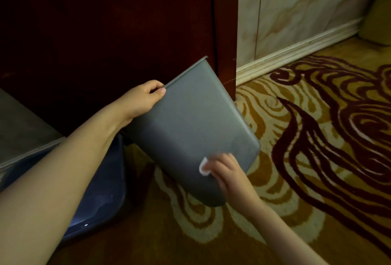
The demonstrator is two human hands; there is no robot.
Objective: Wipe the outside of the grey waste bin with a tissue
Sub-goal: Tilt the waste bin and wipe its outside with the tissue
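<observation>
The left forearm [53, 171] fills the near left corner, reaching up and forward to the left hand [143, 99], which pinches the rim of the grey bin [190, 125], thumb on the outer wall and fingers curled over the edge. The bin is tipped, mouth up and away toward the dark red cabinet [105, 21], base low and toward the camera above the carpet [306, 137]. The right hand [224, 171] comes in from the lower right, fingers closed on a small white tissue [203, 167] and pressing it against the bin's outer wall near the base; the hand is slightly blurred. A blue basin [101, 197] lies on the floor under the left arm, just beside the bin's lower edge. A grey surface [19, 125] sits at far left. Right of the cabinet run a marbled wall [296, 10] and pale skirting [296, 53].
</observation>
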